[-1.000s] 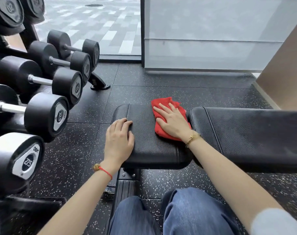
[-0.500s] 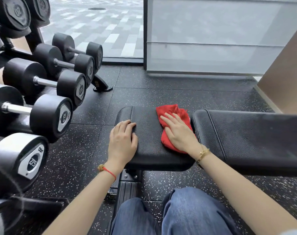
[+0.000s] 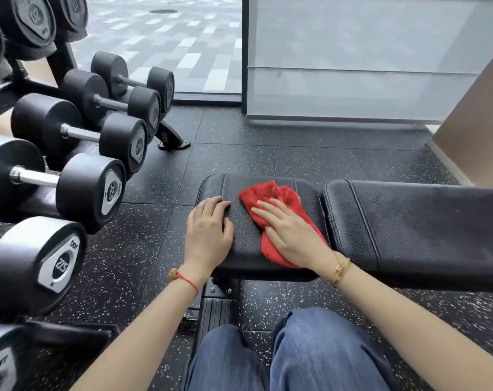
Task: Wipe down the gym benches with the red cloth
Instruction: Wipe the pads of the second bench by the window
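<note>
A black padded gym bench stands across the view, with a short seat pad [image 3: 246,238] on the left and a long back pad [image 3: 414,227] on the right. The red cloth [image 3: 270,193] lies crumpled on the seat pad. My right hand [image 3: 291,235] presses flat on the cloth, fingers spread and pointing left. My left hand [image 3: 208,235] rests palm down on the left end of the seat pad, holding nothing, a small gap from the cloth.
A rack of black dumbbells [image 3: 79,190] fills the left side, close to the bench end. The bench's metal base [image 3: 215,309] runs toward my knees [image 3: 318,351]. Speckled rubber floor surrounds it. A glass wall [image 3: 352,66] and a beige wall [image 3: 476,131] stand beyond.
My right hand has slid the cloth leftward across the seat pad, from the gap beside the back pad toward my left hand. The left hand stays put.
</note>
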The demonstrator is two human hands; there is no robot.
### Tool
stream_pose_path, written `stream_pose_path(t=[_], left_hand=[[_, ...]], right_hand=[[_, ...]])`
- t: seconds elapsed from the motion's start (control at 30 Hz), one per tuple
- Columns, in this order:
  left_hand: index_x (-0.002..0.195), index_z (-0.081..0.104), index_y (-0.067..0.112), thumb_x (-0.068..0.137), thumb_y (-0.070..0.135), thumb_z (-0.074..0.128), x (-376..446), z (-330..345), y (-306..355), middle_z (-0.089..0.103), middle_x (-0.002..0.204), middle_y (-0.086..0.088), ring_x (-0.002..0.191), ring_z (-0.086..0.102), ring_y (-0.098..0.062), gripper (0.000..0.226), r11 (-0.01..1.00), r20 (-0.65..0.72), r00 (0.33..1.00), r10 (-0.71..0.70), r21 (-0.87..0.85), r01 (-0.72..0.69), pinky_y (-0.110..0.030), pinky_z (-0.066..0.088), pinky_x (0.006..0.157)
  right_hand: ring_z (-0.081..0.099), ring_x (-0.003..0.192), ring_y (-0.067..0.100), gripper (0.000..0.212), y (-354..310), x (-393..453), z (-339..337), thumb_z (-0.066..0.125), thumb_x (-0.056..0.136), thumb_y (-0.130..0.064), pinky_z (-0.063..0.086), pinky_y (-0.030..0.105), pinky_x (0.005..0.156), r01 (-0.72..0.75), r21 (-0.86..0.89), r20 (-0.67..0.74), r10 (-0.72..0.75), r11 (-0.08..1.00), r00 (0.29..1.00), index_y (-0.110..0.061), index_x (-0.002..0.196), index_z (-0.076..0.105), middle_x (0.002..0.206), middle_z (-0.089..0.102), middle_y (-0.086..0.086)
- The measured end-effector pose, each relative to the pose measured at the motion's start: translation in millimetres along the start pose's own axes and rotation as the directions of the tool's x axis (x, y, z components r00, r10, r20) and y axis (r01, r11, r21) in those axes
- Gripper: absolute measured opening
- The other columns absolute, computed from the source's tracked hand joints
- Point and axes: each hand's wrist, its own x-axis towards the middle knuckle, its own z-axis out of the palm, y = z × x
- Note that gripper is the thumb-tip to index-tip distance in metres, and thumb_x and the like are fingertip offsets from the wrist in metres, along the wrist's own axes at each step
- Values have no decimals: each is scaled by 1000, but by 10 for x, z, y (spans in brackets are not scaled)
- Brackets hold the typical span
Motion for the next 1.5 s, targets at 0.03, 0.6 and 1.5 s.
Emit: stream_pose_path(t=[0.03, 0.6, 1.5], left_hand=[[124, 63, 13, 89, 18, 56, -2, -1, 3, 58, 134, -6, 128, 49, -26, 36, 1000, -2, 1000, 2, 1, -2, -42, 36, 108], [126, 61, 15, 88, 22, 51, 10, 6, -28, 56, 136, -4, 129, 48, -24, 40, 1000, -3, 1000, 6, 5, -6, -40, 35, 110], [130, 59, 10, 93, 17, 52, 9, -69, 71, 54, 140, -9, 133, 45, -26, 38, 999, 62, 998, 4, 53, -7, -44, 32, 113]], right_hand=[[17, 148, 21, 48, 76, 41, -21, 40, 98, -17, 1, 25, 122, -43, 10, -14, 43, 999, 999, -16, 146, 39, 156, 31, 2], [17, 148, 17, 46, 156, 480, -13, 42, 99, -16, 8, 30, 123, 177, 72, 91, -183, 982, 979, -18, 145, 40, 155, 33, -2], [21, 147, 25, 44, 363, 52, -162, 42, 98, -13, 8, 31, 122, -184, 3, -63, 183, 983, 981, -7, 142, 43, 152, 37, 9]])
